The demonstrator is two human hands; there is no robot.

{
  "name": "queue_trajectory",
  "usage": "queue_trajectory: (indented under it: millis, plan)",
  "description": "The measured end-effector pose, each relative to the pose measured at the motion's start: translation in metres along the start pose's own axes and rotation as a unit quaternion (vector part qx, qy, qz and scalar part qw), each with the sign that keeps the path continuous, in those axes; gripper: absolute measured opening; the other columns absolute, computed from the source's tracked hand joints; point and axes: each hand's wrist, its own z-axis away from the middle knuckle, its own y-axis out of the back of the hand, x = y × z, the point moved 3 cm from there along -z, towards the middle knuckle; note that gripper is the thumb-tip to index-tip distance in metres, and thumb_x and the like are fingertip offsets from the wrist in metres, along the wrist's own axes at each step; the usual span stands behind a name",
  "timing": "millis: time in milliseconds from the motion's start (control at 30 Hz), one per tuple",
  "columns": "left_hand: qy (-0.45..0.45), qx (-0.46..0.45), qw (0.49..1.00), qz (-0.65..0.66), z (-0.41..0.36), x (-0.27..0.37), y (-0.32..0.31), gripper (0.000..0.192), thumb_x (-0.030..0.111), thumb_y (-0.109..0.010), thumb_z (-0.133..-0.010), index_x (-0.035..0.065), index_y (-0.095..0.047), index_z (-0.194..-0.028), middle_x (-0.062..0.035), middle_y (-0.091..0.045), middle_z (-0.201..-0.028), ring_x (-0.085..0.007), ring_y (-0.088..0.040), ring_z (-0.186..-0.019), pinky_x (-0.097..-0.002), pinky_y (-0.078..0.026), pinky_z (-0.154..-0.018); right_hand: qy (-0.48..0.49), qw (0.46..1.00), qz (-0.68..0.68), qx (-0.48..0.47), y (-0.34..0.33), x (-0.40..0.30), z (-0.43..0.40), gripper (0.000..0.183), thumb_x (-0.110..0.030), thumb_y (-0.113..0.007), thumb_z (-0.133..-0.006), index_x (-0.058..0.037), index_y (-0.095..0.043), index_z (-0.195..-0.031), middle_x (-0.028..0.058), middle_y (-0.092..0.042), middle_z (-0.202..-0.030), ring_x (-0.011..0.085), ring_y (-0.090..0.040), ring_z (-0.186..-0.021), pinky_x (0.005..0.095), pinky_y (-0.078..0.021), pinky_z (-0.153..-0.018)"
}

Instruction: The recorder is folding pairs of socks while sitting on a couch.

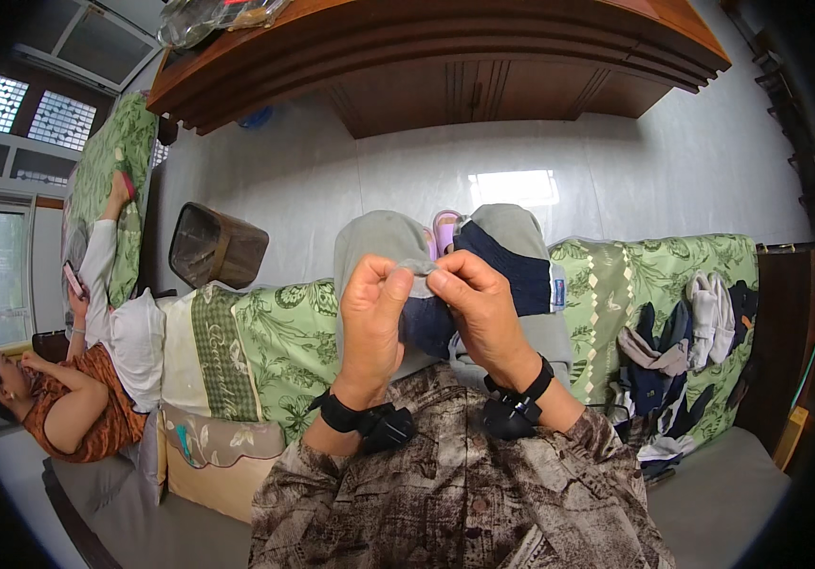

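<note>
Over my lap, my left hand (373, 313) and my right hand (475, 299) pinch the light grey edge of a navy sock (427, 323) between thumbs and forefingers. The fingertips of both hands nearly meet there. The navy part hangs below the grip, partly hidden by my hands. Across my right thigh lies another dark navy sock (511, 267), ribbed, with pale grey ends and a small blue label. Its near side passes behind my right hand.
Several socks (653, 355) lie on the green patterned sofa cover (603, 299) at right. A brown waste bin (219, 245) stands on the floor at left. Beyond is a wooden cabinet (450, 85). A person (87, 398) with a phone sits at far left, beside a cushion (222, 455).
</note>
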Motion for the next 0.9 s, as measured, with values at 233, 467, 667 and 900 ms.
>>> queue_trajectory:
  millis: [233,467,667,900]
  plan:
    - [0.053,0.01,0.998,-0.018,0.002,-0.002,0.014,0.015,0.02,-0.053,-0.092,0.008,-0.051,-0.084,0.005,-0.05,-0.077,-0.0018,-0.044,-0.07,-0.0184,-0.038,-0.064,-0.004,0.996,-0.077,0.043,0.005,0.001,0.0,0.01,-0.015,-0.057,-0.089,-0.0053,-0.058,-0.086,-0.0074,-0.048,-0.072,0.0019,-0.041,-0.065,0.017,-0.0351,-0.059]
    - [0.204,-0.067,0.976,-0.044,0.004,0.003,0.007,0.013,0.016,-0.059,-0.087,0.0034,-0.056,-0.09,0.0052,-0.052,-0.08,-0.0029,-0.047,-0.074,-0.0193,-0.04,-0.066,0.005,1.0,0.006,0.013,0.004,-0.002,0.0,0.008,-0.012,-0.058,-0.088,-0.0045,-0.057,-0.087,-0.0054,-0.051,-0.077,0.0018,-0.044,-0.07,0.017,-0.0366,-0.062]
    - [0.039,-0.096,0.969,-0.223,0.004,0.019,0.012,0.012,0.001,-0.059,-0.079,-0.0005,-0.057,-0.091,0.0001,-0.054,-0.08,-0.0073,-0.051,-0.076,-0.0233,-0.042,-0.069,0.034,0.998,0.035,-0.035,-0.002,-0.007,0.005,0.014,-0.011,-0.062,-0.083,-0.0031,-0.056,-0.093,-0.002,-0.054,-0.087,0.0051,-0.048,-0.08,0.0209,-0.0407,-0.072]
    - [-0.353,-0.187,0.805,-0.439,0.02,0.039,-0.013,0.029,-0.008,-0.058,-0.059,0.0026,-0.055,-0.086,-0.0089,-0.054,-0.087,-0.0279,-0.054,-0.075,-0.0343,-0.046,-0.068,0.393,0.81,0.435,0.004,-0.001,-0.026,0.015,0.032,-0.014,-0.072,-0.06,-0.0046,-0.05,-0.08,0.0074,-0.051,-0.077,0.0241,-0.052,-0.073,0.0297,-0.0404,-0.065]
